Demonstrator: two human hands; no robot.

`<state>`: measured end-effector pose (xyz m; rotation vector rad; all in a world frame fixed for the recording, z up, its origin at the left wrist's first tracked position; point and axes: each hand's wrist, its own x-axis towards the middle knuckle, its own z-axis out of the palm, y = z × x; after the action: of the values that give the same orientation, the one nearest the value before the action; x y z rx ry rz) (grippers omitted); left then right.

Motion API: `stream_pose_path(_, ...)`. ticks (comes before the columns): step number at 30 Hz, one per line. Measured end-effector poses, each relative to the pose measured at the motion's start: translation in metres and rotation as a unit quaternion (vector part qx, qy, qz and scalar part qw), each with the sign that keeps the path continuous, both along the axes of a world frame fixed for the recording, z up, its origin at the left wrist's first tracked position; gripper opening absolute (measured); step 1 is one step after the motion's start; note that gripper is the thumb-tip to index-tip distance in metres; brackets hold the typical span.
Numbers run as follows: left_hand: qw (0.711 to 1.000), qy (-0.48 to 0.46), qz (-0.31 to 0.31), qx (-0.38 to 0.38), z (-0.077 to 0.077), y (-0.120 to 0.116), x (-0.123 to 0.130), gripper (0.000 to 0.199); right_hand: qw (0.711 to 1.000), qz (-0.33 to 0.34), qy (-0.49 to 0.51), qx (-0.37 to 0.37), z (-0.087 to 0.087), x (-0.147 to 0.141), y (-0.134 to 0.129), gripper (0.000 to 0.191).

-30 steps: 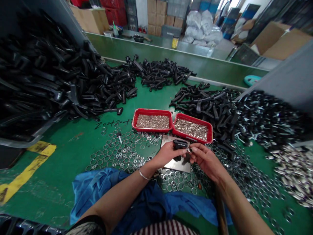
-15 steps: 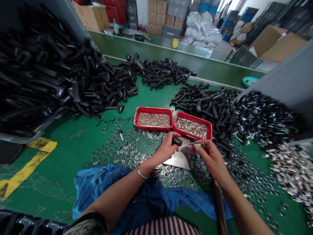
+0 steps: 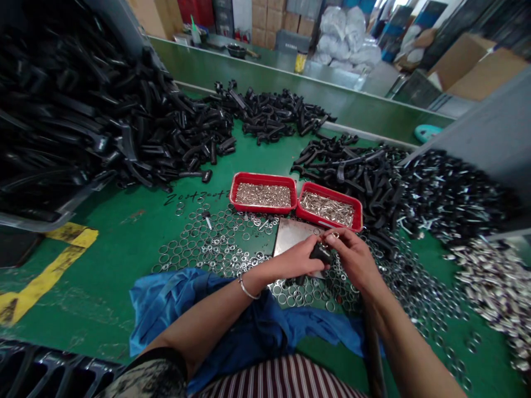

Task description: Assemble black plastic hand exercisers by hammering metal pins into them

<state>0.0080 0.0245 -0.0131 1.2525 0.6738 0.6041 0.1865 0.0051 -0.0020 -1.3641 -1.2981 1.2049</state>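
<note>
My left hand (image 3: 302, 258) is wrapped round a black plastic part (image 3: 320, 254), just above the right side of a metal plate (image 3: 288, 236). Against the top of that part, my right hand (image 3: 352, 255) pinches a small metal spring (image 3: 331, 237), largely covered by the fingers. The fingertips of both hands meet there. Behind them stand two red trays, one with tiny metal pieces (image 3: 263, 209), the other with small metal pins (image 3: 305, 213). Metal rings (image 3: 290, 293) lie in front of the plate.
Black handles heap up at the left (image 3: 83, 121) and behind the trays (image 3: 274, 113). Black-and-silver parts (image 3: 452, 188) and shiny metal pieces (image 3: 493, 298) pile up at right. A blue cloth (image 3: 174, 304) lies along the near edge.
My left hand has moved right with the black part and now meets my right hand. The spring, clearly visible before, is now mostly hidden at the black part. The view has shifted slightly.
</note>
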Motion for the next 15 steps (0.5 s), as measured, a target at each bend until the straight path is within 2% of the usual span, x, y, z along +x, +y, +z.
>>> stream_pose_path(2,0.989,-0.088,-0.071,-0.090,0.004,-0.003,0.001,0.038,0.999,0.034,0.012,-0.010,0.002,0.007,0.008,0.018)
stream_pose_path(4,0.975,-0.133,-0.084,-0.158,0.002,-0.005,0.005,0.032,0.998,0.066,-0.001,-0.004,0.003,0.012,0.013,0.019)
stream_pose_path(6,0.976,-0.131,-0.024,-0.172,-0.002,-0.003,0.008,0.027,0.995,0.081,-0.052,0.007,0.002,0.017,0.012,0.020)
stream_pose_path(8,0.976,-0.134,0.095,-0.141,-0.004,0.002,0.008,0.025,0.983,0.086,-0.159,0.034,-0.002,0.027,0.004,0.019)
stream_pose_path(9,0.971,-0.143,0.153,-0.119,-0.004,0.006,0.006,0.025,0.966,0.096,-0.232,0.060,-0.005,0.032,-0.002,0.017)
stream_pose_path(11,0.957,-0.162,0.224,-0.083,-0.002,0.014,0.001,0.027,0.904,0.136,-0.387,0.119,-0.011,0.042,-0.016,0.014)
stream_pose_path(13,0.959,-0.165,0.221,-0.060,0.000,0.019,-0.004,0.029,0.829,0.179,-0.507,0.154,-0.018,0.047,-0.029,0.014)
stream_pose_path(15,0.970,-0.146,0.190,-0.049,0.000,0.019,-0.004,0.029,0.772,0.195,-0.582,0.167,-0.022,0.046,-0.036,0.014)
